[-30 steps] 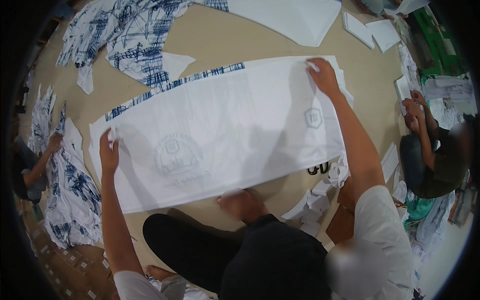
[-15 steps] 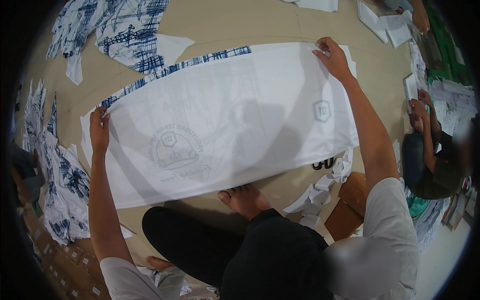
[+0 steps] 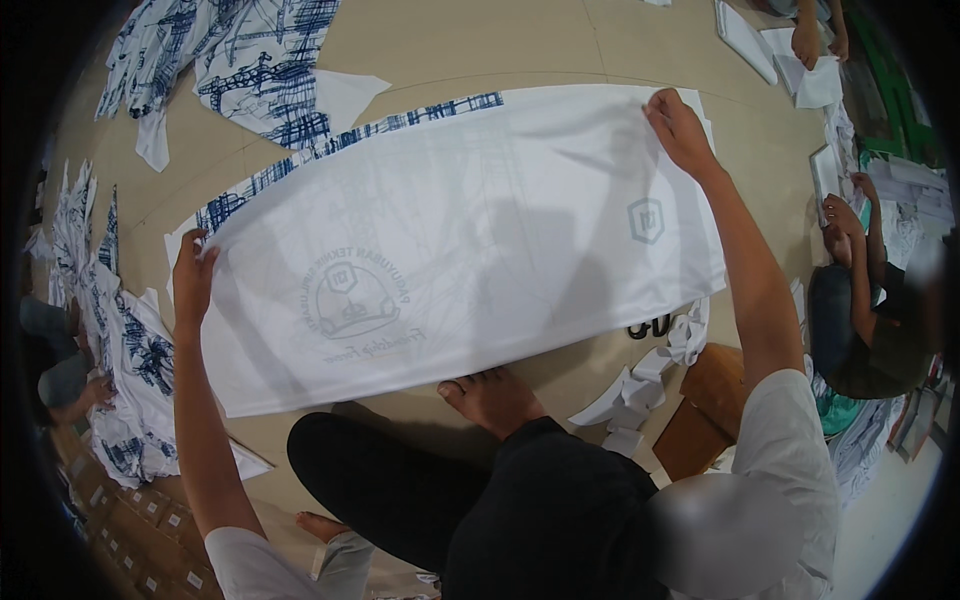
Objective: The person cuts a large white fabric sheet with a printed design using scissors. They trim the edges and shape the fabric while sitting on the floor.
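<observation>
Our fingers [image 3: 661, 99] are sitting bent toward the thumbs on both hands, hardly any gap, and they're pinching the upper edge of a big white cloth [image 3: 450, 230] that's lying spread on the tan floor [image 3: 520, 40] right in front of us. Way over left, a co-worker's hand [image 3: 97, 390] is resting by a heap of blue-and-white fabric [image 3: 135, 345], with brown boxes [image 3: 135, 545] sitting below. Next along, our left hand [image 3: 192, 280] is gripping near the cloth's upper left corner, right by a strip of blue print [image 3: 255, 185] that's peeking out along the edge. Toward the middle, the cloth is showing a faint round grey emblem [image 3: 352, 300], and our bare foot [image 3: 490, 398] is resting just beside its near edge. Some white scraps [image 3: 625, 395] are lying right of that foot. Farther over, a small hexagonal badge [image 3: 646, 221] is showing, and our right hand [image 3: 683, 138] is holding the cloth near its upper right corner. On the far right, another person's hands [image 3: 838, 215] are sitting close together beside a flat white bundle [image 3: 825, 172].
</observation>
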The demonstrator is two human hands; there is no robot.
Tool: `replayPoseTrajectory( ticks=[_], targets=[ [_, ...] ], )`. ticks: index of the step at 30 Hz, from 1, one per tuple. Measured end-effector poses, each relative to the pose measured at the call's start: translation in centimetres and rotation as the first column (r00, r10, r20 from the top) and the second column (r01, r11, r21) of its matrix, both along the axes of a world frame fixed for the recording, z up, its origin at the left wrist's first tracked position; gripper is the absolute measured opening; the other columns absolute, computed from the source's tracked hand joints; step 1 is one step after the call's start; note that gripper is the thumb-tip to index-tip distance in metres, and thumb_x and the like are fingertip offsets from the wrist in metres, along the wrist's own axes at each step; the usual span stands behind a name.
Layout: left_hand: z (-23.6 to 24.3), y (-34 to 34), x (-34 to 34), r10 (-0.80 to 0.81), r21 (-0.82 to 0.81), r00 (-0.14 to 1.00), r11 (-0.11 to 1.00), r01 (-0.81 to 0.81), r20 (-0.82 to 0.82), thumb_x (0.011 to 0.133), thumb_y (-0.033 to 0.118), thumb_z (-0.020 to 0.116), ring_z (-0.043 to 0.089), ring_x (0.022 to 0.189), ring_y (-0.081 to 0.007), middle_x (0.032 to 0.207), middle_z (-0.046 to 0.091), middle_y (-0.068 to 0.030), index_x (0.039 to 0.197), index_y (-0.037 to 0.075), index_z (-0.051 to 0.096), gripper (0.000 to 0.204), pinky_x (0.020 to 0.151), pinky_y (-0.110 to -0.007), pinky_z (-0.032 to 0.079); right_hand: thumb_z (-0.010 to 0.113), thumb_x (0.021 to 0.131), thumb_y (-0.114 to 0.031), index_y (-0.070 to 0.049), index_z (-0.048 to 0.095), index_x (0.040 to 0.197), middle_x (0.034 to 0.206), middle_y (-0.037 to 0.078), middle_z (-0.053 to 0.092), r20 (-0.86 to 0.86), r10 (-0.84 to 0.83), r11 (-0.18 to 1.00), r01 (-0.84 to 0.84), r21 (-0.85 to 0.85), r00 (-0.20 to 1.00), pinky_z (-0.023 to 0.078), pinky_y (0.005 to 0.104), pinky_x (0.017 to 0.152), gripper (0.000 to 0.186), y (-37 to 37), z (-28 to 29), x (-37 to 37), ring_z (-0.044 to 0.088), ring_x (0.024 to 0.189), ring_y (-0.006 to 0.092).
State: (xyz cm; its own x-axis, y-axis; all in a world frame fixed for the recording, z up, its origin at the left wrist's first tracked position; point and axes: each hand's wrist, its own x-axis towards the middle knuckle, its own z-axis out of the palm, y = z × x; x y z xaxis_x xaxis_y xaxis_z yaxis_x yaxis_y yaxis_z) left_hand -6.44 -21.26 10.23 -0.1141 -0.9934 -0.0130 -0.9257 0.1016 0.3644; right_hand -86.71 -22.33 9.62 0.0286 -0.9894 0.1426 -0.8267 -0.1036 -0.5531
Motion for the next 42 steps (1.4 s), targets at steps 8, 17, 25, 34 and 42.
replayPoseTrajectory(
  ticks=[8,17,25,34,42],
  targets=[
    [2.8,3.5,4.0,0.393,0.312,0.866,0.902,-0.298,-0.309,0.11,0.008,0.056,0.065,0.078,-0.012,0.103,0.068,-0.0085,0.121,0.004,0.064,0.015,0.071,-0.026,0.052,0.076,0.092,-0.012,0.0,0.071,0.112,0.096,0.02,0.075,-0.208,0.235,0.953,-0.184,0.24,0.949,0.054,0.0436,0.078,0.023,4.5,3.4,-7.9,0.071,0.086,0.0364],
    [7.5,-9.1,10.7,0.114,-0.045,0.993,0.992,-0.116,-0.038,0.111,0.015,0.056,0.064,0.077,-0.0109,0.09,0.068,-0.0059,0.124,0.002,0.066,0.021,0.073,-0.029,0.052,0.067,0.101,-0.028,0.001,0.069,0.126,0.118,0.023,0.074,-0.533,0.102,0.995,-0.085,0.056,0.84,0.053,0.0477,0.099,0.039,-10.0,5.7,-8.5,0.068,0.113,0.0441],
    [6.6,-25.3,10.5,0.106,-0.107,0.986,0.99,-0.092,0.126,0.109,0.033,0.06,0.072,0.1,-0.0181,0.106,0.076,-0.0112,0.132,0.006,0.07,0.037,0.091,-0.031,0.052,0.081,0.081,-0.037,-0.007,0.08,0.104,0.111,0.022,0.076,-0.821,-0.077,0.997,0.036,-0.069,0.565,0.055,0.0493,0.093,0.038,-24.9,6.8,-11.3,0.07,0.106,0.0396],
    [3.7,-32.6,7.7,0.157,-0.239,0.926,0.968,-0.076,0.343,0.107,0.046,0.056,0.068,0.126,-0.0297,0.135,0.073,-0.0137,0.14,0.018,0.07,0.046,0.106,-0.038,0.05,0.068,0.087,-0.026,0.001,0.077,0.095,0.093,0.025,0.075,-0.715,-0.155,0.977,-0.001,-0.213,0.682,0.058,0.0523,0.083,0.029,-30.6,3.1,-13.6,0.073,0.091,0.0424],
    [-0.1,-28.9,5.7,0.249,-0.148,0.932,0.965,-0.216,0.263,0.105,0.053,0.059,0.066,0.13,-0.0312,0.137,0.072,-0.0129,0.14,0.015,0.069,0.053,0.108,-0.041,0.049,0.072,0.094,-0.023,-0.002,0.07,0.091,0.089,0.018,0.075,-0.109,-0.288,0.907,0.235,-0.349,0.951,0.06,0.0416,0.062,0.022,-28.8,-3.3,-7.4,0.076,0.082,0.0281]
  ],
)
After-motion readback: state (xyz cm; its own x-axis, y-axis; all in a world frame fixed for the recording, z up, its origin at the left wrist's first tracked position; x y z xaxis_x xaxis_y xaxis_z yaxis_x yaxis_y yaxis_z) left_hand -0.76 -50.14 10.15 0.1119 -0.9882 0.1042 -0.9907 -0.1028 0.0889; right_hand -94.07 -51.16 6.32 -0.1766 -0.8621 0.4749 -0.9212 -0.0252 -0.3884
